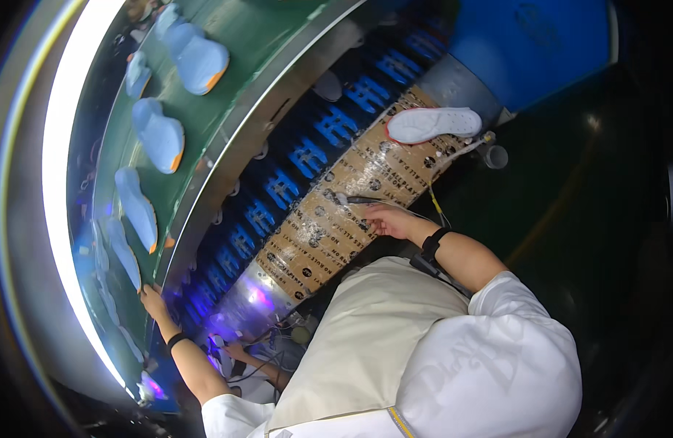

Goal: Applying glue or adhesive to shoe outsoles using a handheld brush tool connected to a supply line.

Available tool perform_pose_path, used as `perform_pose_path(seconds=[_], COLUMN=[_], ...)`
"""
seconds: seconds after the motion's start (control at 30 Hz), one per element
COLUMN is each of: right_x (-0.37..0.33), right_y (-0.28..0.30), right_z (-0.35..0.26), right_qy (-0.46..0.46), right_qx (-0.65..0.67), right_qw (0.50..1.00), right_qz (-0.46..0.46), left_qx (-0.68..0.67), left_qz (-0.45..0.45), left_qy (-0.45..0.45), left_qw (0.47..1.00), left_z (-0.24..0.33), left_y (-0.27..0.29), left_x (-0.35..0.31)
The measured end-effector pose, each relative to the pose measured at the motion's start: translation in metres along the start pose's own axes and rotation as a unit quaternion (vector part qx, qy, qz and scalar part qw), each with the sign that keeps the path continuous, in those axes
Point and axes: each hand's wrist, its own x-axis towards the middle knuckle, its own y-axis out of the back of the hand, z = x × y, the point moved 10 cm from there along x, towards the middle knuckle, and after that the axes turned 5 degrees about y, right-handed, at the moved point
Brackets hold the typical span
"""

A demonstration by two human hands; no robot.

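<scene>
My left hand is at the near edge of the green belt, its fingers closed on the end of a light blue insole. The insole lies along the belt among others with orange ends. My right hand is over the cardboard-covered ledge, fingers curled at a slim dark brush-like tool with a pale tip. A thin line trails from that tool past my wrist. Farther right on the ledge lies a white sole with a red rim, apart from both hands.
Several blue insoles lie on the green belt. Blue racks line the space beneath it. A small cup with tubing hangs by the ledge's right end. Another person's hand is at lower left, near violet light.
</scene>
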Motion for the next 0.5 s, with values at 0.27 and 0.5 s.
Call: perform_pose_path(seconds=[0.27,0.5], right_x=[-0.025,-0.04], right_y=[0.009,0.015], right_z=[0.045,0.063], right_qy=[-0.004,0.097], right_qx=[-0.157,-0.181], right_qw=[0.987,0.979], right_qz=[-0.009,-0.003], left_qx=[0.064,-0.358], left_qz=[-0.034,-0.075], left_qy=[-0.065,-0.003], left_qw=[0.995,0.93], left_z=[0.002,-0.02], left_y=[-0.005,0.011], left_x=[0.021,0.055])
